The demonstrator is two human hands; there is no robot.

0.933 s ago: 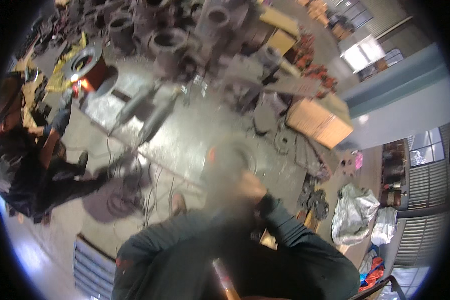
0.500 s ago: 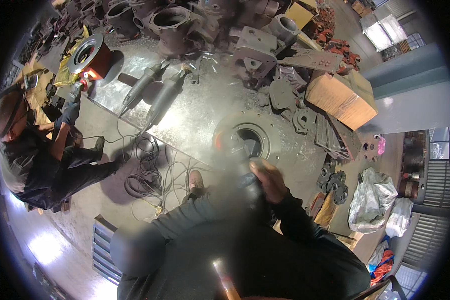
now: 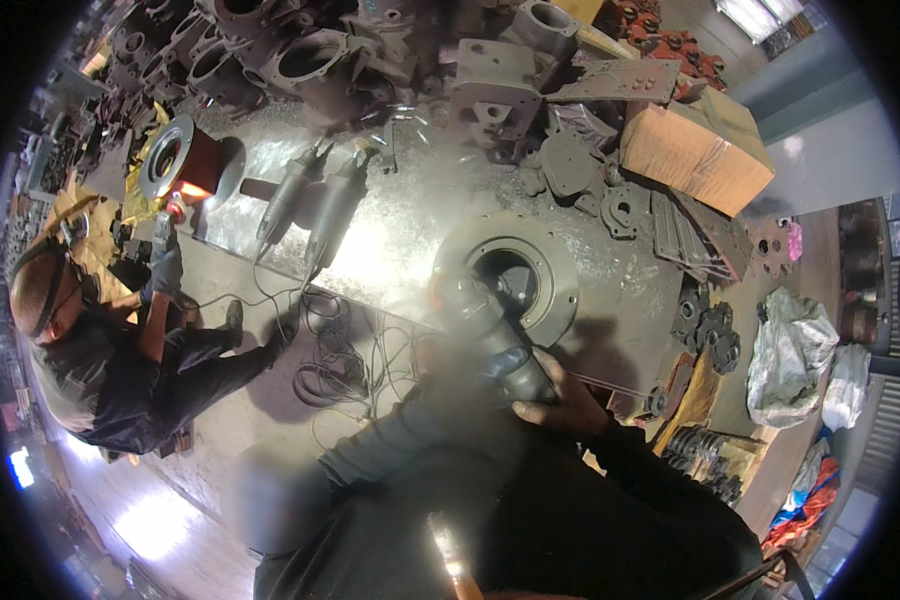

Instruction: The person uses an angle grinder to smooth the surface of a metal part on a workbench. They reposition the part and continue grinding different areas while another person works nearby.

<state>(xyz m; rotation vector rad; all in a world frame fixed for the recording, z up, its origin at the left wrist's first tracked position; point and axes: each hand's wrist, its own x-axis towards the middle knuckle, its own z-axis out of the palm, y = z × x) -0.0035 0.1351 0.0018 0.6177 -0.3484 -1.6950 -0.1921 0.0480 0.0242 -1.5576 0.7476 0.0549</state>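
Note:
A grey, cylindrical hand-held grinder (image 3: pixel 522 374) slants over the near left rim of a round flanged metal casting (image 3: pixel 560 318), which has a wide central hole. My right hand (image 3: pixel 568 402) is closed around the grinder's rear end, its thumb and fingers on either side of the body. Farther forward on the tool is my left hand (image 3: pixel 473 372), largely smeared by a hazy patch; dark bluish finger shapes appear wrapped over the body. That haze also hides the grinder's front end, so I cannot tell whether it touches the casting.
Two corded grinders (image 3: pixel 336 205) lie on the metal table (image 3: pixel 410 205), cables coiled on the floor. Rough castings (image 3: pixel 315 75) crowd the back. A cardboard box (image 3: pixel 695 150) and flat plates stand right. At left, a co-worker (image 3: pixel 120 350) holds a tool against an orange ring-shaped part (image 3: pixel 185 165).
The view has shifted, so the table sits differently in it. My right hand is now lower on the grinder's rear end, and more of the tool's body shows. The co-worker remains at the orange part.

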